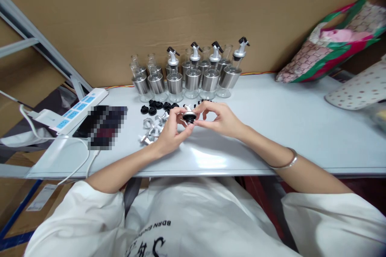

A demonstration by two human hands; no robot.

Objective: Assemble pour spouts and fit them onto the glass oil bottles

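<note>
White cotton-look T-shirt with black lettering [205, 213], nearest; round silver-and-black ribbed pourer stopper [189, 116] held above the pale grey tabletop [265, 140].
Left hand [172, 130] and right hand [221, 117]: bare, each grip closed on the pourer stopper from its own side. Near the left hand: loose silver-white pourer tops [147, 123], black ribbed rubber stoppers [152, 110]. Behind: clear glass bottles with brushed-metal sleeves [175, 83], upright, four topped with black-levered pourers [216, 51].
</note>
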